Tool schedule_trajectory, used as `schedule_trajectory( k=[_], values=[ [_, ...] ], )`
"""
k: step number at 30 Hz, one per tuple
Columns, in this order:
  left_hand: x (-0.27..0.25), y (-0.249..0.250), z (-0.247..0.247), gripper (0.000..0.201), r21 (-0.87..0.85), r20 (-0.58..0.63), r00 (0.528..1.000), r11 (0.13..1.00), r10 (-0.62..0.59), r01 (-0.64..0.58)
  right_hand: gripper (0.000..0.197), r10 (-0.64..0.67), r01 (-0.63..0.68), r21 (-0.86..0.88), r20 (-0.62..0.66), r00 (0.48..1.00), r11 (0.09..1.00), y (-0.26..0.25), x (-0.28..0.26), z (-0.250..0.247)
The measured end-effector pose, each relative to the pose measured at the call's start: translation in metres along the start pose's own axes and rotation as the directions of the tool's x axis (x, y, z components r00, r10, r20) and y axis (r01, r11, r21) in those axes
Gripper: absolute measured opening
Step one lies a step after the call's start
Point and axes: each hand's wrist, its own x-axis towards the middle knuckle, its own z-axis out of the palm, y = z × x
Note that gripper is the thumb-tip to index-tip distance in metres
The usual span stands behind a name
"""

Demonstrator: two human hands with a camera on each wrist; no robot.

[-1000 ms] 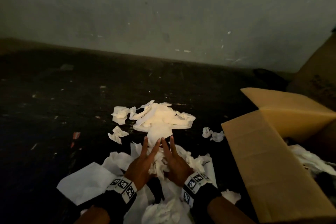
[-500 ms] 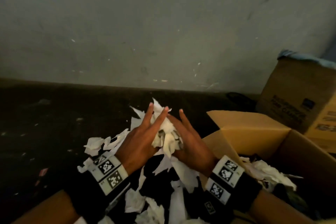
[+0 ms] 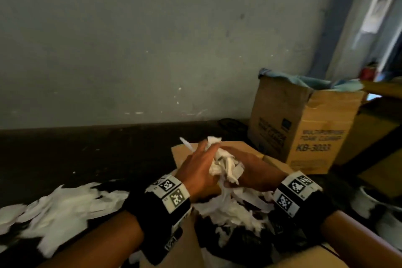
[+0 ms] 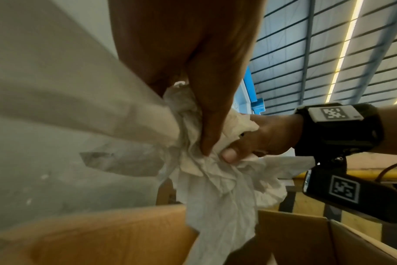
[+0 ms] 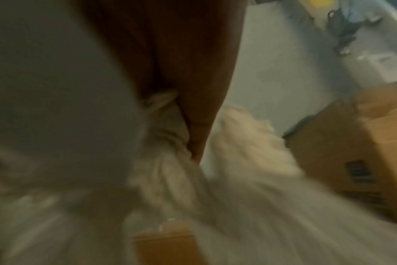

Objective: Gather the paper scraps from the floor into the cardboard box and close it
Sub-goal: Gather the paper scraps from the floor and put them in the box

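Observation:
A crumpled bundle of white paper scraps (image 3: 225, 164) is squeezed between my two hands above the open cardboard box (image 3: 187, 243). My left hand (image 3: 195, 166) presses it from the left, fingers stretched along it. My right hand (image 3: 255, 172) holds it from the right. In the left wrist view both thumbs clamp the bundle (image 4: 215, 172), the right hand (image 4: 265, 138) pinching its edge, with strips hanging down over the box wall (image 4: 102, 229). More scraps (image 3: 230, 213) lie inside the box. The right wrist view is blurred, showing only paper (image 5: 168, 143) against my palm.
A heap of loose white scraps (image 3: 58, 209) lies on the dark floor to the left of the box. A taller printed carton (image 3: 304, 135) with blue lining stands at the back right by the grey wall (image 3: 152, 50). Other cardboard lies at the far right.
Both hands scooped a bundle of scraps off the floor, lifted it and carried it right, from above the floor pile to above the open box.

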Motion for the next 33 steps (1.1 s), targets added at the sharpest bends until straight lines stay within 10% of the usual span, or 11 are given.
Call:
schedule_trajectory(
  k=[8,16,21,25,33],
  values=[
    [0.004,0.024,0.044,0.121,0.089,0.553,0.831,0.996,-0.063,0.016,0.101,0.255,-0.085,-0.501,0.283,0.925,0.861,0.072,-0.023,-0.016],
    [-0.058,-0.006,-0.014,0.092,-0.094,0.317,0.947,0.995,0.046,-0.017,0.069,-0.021,0.084,-0.225,0.269,0.963,0.971,-0.027,-0.031,-0.006],
    [-0.143,-0.073,-0.045,0.082,-0.209,0.047,0.994,0.973,-0.094,0.102,0.069,-0.27,0.302,-0.062,0.308,0.912,0.951,-0.12,-0.034,0.052],
    [-0.236,-0.136,-0.066,0.07,-0.261,0.063,0.981,0.946,-0.183,0.193,0.078,-0.294,0.33,-0.021,0.406,0.865,0.944,-0.184,-0.025,0.126],
    [-0.413,-0.251,-0.047,0.129,0.244,0.314,0.692,0.76,-0.65,0.603,0.131,-0.058,0.231,-0.145,0.718,0.693,0.962,-0.209,-0.04,0.299]
  ],
)
